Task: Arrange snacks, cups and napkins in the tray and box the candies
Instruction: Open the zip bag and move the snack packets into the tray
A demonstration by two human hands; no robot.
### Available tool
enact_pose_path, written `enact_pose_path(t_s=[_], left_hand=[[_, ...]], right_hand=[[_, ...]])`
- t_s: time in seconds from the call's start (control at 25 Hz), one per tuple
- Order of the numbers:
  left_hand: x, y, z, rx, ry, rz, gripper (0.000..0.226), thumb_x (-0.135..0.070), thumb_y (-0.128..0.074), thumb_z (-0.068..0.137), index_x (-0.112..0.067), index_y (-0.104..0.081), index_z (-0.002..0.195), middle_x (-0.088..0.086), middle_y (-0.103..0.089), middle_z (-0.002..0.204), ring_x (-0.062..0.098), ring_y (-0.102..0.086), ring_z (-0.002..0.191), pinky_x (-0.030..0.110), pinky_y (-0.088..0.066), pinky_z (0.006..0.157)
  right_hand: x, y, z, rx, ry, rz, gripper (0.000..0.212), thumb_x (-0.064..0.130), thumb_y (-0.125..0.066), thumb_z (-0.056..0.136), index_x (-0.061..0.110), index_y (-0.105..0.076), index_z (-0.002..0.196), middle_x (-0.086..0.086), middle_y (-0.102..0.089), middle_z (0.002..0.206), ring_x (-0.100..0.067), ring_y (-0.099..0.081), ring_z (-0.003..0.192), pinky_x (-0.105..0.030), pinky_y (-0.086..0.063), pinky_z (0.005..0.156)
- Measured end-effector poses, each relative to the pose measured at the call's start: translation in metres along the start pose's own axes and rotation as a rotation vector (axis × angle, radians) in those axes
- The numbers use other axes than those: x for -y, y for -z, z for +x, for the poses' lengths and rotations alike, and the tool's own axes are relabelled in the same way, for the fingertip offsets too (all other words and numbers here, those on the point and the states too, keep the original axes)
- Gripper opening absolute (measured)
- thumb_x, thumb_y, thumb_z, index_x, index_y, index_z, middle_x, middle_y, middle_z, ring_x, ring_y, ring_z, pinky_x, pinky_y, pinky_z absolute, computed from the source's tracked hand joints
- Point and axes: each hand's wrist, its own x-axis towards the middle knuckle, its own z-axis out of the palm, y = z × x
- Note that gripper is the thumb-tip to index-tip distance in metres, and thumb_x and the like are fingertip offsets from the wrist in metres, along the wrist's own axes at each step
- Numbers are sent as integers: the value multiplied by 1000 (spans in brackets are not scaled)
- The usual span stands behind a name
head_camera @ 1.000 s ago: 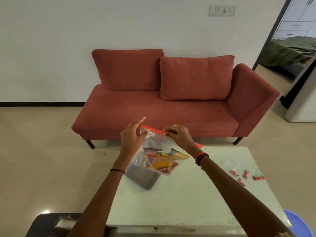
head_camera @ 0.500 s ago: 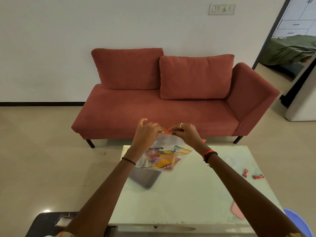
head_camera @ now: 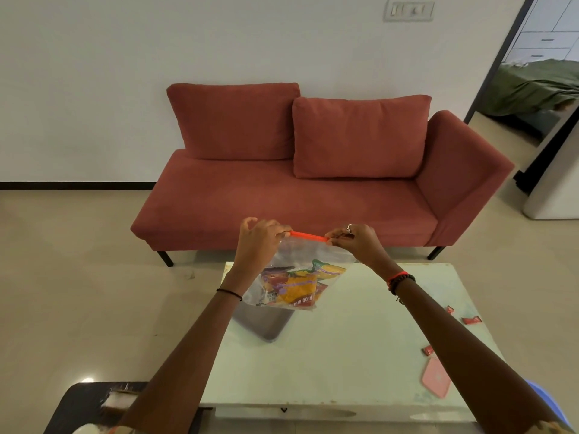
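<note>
We see a red sofa (head_camera: 297, 198) standing against the white wall, and just in front of it a pale table (head_camera: 344, 364) over which both arms reach. Held up above the far left part of the table is a clear zip bag (head_camera: 300, 255), hanging from its top edge so that its lower end dips toward a dark grey tray (head_camera: 266, 327). The tray lies on the table near its left edge, partly hidden behind the bag and the left forearm. Inside the bag we make out several snack packets (head_camera: 297, 286) in yellow, purple, red and green, bunched in the lower half; how many there are we cannot tell. The left hand (head_camera: 260, 242) pinches the left end of the bag's top between thumb and fingertips, with one finger curled up free above the rest. The right hand (head_camera: 357, 242), which wears a ring, pinches the right end in the same way, its fingers curled close together. Between the two hands the orange seal strip (head_camera: 308, 236) runs taut and nearly level. On the right side of the table lies a pink flat piece (head_camera: 437, 379) with rounded corners, partly covered by the right forearm. Near it are small red candies (head_camera: 471, 321), scattered apart from one another along the right edge.
</note>
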Motion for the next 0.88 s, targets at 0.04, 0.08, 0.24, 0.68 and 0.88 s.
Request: enact_pose_path(t_s=[0.04,0.08,0.24,0.68,0.88], left_hand=[[1,0,0,-4,6,-3,20,-30,-52,92,-29,-69,103,-8,-71,98,12,-62,93,37,-27,99],[3,0,0,-9,15,-10,20,-30,-51,92,-30,-69,102,-8,-71,97,12,-62,91,37,-28,98],[15,1,0,-34,76,-56,21,-30,-50,92,-29,-69,103,-7,-71,96,13,-60,89,37,-27,96],[10,-16,2,-43,47,-75,20,-30,-51,92,-30,-69,99,-9,-70,94,11,-60,87,35,-26,93],[3,-21,2,-38,-10,-60,19,-33,-53,90,-32,-68,101,-10,-71,97,11,-61,90,36,-25,96]], right_hand=[[-2,2,0,1,-12,-5,5,6,-74,78,2,-74,81,-11,-76,94,-14,-70,86,-6,-51,74],[-5,4,-1,-5,-13,-13,2,6,-74,77,7,-74,76,-11,-76,94,-14,-70,87,-9,-51,75],[-24,18,-2,-19,-54,-60,10,9,-76,76,0,-75,82,-8,-76,94,-8,-67,80,0,-46,68],[-5,19,-2,218,-18,-150,13,15,-77,76,25,-71,81,-7,-72,107,-15,-67,91,-1,-45,71],[13,-15,10,265,46,-296,23,8,-64,87,1,-70,108,-6,-73,93,-8,-62,76,-6,-41,67]])
